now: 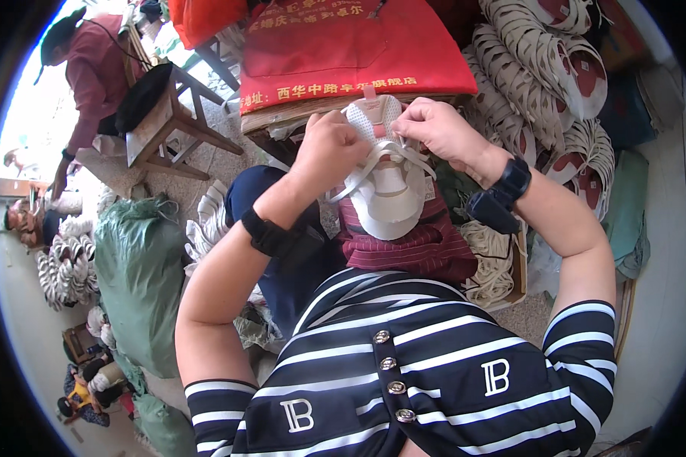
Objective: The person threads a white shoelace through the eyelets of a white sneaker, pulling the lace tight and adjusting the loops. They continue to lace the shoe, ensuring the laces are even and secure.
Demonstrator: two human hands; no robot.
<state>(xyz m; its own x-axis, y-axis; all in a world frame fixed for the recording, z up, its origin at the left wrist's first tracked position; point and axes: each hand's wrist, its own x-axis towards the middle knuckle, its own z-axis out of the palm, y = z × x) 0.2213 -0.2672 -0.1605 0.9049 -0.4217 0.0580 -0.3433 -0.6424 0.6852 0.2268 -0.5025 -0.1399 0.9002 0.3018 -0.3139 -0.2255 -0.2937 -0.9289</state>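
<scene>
A white shoe upper (389, 206) with a pink-tabbed tongue (367, 113) stands over my lap, its rounded toe toward me. A white shoelace (399, 149) runs across its throat and hangs in loops to both sides. My left hand (331, 148) is closed in a pinch at the left eyelet edge, its fingertips on the lace. Opposite it, my right hand (437, 129) pinches at the right eyelet edge, thumb and forefinger together. The small bit of lace between the right fingertips is mostly hidden.
Behind the shoe is a bench covered by a red cloth (343, 57). Bundled shoe uppers (579, 72) are stacked at the right, above a box of white laces (489, 263). Left lie a green sack (137, 282) and a wooden stool (171, 126); another person (95, 72) bends beyond.
</scene>
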